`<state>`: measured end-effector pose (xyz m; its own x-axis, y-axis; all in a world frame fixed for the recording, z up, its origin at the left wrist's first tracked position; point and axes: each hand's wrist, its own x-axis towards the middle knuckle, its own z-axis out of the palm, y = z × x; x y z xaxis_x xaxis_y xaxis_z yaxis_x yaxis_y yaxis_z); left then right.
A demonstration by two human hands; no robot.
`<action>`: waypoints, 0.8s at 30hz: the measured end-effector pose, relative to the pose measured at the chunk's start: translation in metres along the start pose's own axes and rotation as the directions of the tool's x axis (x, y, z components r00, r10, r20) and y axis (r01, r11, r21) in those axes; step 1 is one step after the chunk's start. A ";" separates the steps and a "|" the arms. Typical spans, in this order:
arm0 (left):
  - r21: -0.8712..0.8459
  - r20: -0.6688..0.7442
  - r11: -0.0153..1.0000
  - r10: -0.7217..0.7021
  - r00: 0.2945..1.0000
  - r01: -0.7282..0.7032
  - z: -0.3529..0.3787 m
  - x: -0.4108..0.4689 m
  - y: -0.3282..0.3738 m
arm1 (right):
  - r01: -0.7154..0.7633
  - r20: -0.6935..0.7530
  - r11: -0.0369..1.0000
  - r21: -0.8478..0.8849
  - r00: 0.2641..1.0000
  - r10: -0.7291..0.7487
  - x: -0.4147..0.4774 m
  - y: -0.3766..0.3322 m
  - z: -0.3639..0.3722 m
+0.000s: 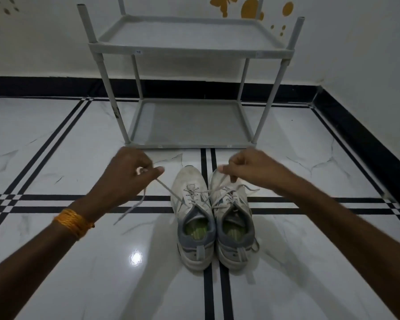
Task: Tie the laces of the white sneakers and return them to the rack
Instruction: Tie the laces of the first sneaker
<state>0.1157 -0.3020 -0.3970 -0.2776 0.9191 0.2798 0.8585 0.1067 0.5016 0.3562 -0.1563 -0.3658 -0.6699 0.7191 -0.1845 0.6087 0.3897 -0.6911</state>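
Two white sneakers with grey heels stand side by side on the floor, toes toward the rack: the left sneaker (192,204) and the right sneaker (232,211). My left hand (129,174) pinches one lace end (169,191), pulled taut out to the left, its loose tail hanging down to the floor. My right hand (247,168) pinches the other lace end (221,183) above the right sneaker's toe. The two strands cross over the left sneaker's eyelets. The grey two-shelf rack (189,125) stands just beyond the shoes, both shelves bare.
White marble floor (79,273) with black stripe lines. A black skirting (356,125) runs along the white wall behind and to the right of the rack. An orange thread band is on my left wrist (73,221).
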 end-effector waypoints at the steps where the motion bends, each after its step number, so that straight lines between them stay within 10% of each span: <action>1: -0.090 0.022 0.996 0.016 1.000 -0.014 0.002 0.000 0.011 | 0.034 -0.007 0.999 0.038 0.999 -0.034 0.001 -0.006 -0.006; 6: -0.254 0.240 0.935 0.308 0.921 -0.247 0.031 0.004 0.059 | 0.163 -0.013 0.983 0.079 0.987 -0.163 0.014 -0.021 -0.009; 12: 0.391 0.341 0.762 0.400 0.851 -0.516 0.046 0.035 0.066 | 0.289 -0.109 0.942 -0.170 0.945 -0.310 0.021 -0.034 -0.010; 15: 0.419 0.323 0.823 0.259 0.910 -0.383 0.041 0.050 0.068 | 0.241 -0.200 0.936 -0.257 0.934 -0.296 0.024 -0.026 -0.017; 17: 0.101 0.328 0.990 0.060 0.943 -0.098 0.040 0.056 0.074 | 0.178 -0.220 0.884 -0.433 0.930 -0.295 0.021 -0.019 -0.016; 20: -0.471 0.438 0.818 -0.109 0.893 0.331 0.034 0.058 0.083 | 0.204 -0.203 0.910 -0.362 0.935 -0.291 0.012 -0.022 -0.003; 24: -0.577 0.434 0.727 -0.115 0.894 0.373 0.032 0.056 0.082 | 0.204 -0.167 0.976 -0.083 0.962 -0.215 0.016 -0.021 0.016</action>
<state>0.1845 -0.2299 -0.3664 -0.1597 0.9737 -0.1623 0.2717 0.2014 0.9411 0.3262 -0.1615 -0.3654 -0.7044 0.7043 0.0880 0.4924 0.5742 -0.6541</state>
